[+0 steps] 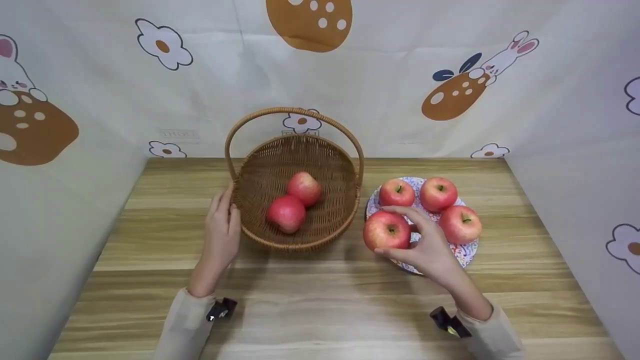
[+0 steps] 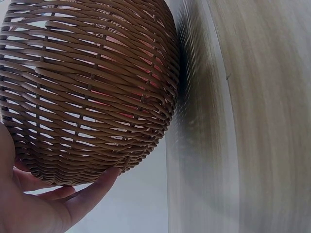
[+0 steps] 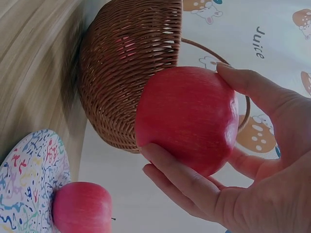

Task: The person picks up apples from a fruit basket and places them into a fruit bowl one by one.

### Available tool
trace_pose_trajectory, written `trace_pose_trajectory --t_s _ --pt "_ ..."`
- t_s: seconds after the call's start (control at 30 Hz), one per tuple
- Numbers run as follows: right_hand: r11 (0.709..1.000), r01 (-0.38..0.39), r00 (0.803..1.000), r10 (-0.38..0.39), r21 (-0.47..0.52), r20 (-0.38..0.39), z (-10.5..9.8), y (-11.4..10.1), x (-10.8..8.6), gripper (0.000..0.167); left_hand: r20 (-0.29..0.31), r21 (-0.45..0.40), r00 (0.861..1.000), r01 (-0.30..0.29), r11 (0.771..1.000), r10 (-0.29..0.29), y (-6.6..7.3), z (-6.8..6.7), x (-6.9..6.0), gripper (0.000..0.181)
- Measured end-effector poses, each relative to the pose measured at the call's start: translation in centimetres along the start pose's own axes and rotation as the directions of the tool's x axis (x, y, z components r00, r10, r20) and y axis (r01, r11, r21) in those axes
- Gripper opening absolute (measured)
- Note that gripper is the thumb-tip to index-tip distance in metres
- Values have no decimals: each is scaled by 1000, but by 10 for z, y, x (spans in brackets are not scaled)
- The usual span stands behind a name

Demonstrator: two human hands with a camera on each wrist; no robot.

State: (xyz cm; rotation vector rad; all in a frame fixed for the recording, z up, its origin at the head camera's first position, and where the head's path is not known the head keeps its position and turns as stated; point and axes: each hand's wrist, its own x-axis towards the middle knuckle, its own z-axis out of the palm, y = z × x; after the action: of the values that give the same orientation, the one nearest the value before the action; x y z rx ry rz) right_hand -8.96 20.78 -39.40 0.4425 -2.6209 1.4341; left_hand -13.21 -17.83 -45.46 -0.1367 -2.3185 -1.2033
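My right hand (image 1: 431,248) grips a red apple (image 1: 386,231) between thumb and fingers, in front of the left part of a patterned plate (image 1: 468,256) in the head view. The right wrist view shows this apple (image 3: 187,121) raised, with the wicker basket (image 3: 114,73) behind it. Several other red apples (image 1: 460,225) sit on the plate. Against the outer left wall of the basket (image 1: 295,150) rests my left hand (image 1: 221,232), its fingers spread along the weave (image 2: 87,87). Inside the basket lie two apples (image 1: 286,214), touching each other.
The basket's arched handle (image 1: 295,111) stands upright over it. A wood-grain table (image 1: 300,300) carries everything. Pale printed cloth (image 1: 215,90) hangs at the back and both sides.
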Motion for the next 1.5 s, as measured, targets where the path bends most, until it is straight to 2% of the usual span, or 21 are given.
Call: trace_pose_trajectory --t_s 0.3,0.53,0.83,1.2,1.5 --pt "1000 -14 1000 14 -10 -12 -5 8 1 68 -4 -17 1000 5 1000 -5 0 0 0 50" --pt "999 -41 999 41 -22 -21 -8 14 1 69 -2 14 1000 7 1000 -7 0 0 0 49" --pt "998 -59 998 58 -22 -35 -13 22 1 69 2 6 1000 6 1000 -6 0 0 0 50" --pt "991 -133 990 132 -20 -45 -20 29 1 69 -6 -10 1000 -4 1000 4 1 0 0 50" --pt "987 -159 987 159 2 -35 -26 34 3 70 -8 -29 1000 -2 1000 1 1 -1 1 50"
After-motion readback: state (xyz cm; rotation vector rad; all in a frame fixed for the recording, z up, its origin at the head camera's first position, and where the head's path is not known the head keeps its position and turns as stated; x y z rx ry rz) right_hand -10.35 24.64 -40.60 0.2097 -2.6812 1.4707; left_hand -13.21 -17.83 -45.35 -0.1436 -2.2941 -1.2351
